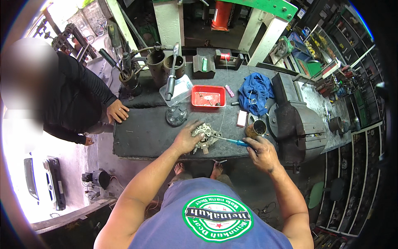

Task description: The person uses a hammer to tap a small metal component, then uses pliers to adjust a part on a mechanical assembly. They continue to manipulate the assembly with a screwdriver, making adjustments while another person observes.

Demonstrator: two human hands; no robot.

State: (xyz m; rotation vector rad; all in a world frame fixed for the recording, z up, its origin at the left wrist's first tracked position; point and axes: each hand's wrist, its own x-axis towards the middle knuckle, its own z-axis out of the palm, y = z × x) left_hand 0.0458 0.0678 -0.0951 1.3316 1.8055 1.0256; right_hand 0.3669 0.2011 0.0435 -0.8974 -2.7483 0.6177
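Observation:
A round metal alternator housing [206, 140] lies near the bench's front edge. My left hand [188, 137] grips its left side, with the fingers curled over the top. In my right hand [264, 152] is a screwdriver with a blue handle [237, 142]; its thin shaft points left and the tip meets the housing. Just behind my right hand stands a rusty cup [256, 128] with dark contents. A black slotted round cover [176, 115] rests on the bench behind my left hand. Thin wire runs from a red spool [225, 56] down toward the housing.
Behind the housing sit a red tray [208, 96] with small parts and a clear plastic tray [181, 90]. A blue cloth [256, 92] and a large bench vise [300, 128] are at right. Tool cans [156, 66] stand at back left. A co-worker's hand [117, 111] rests on the left edge.

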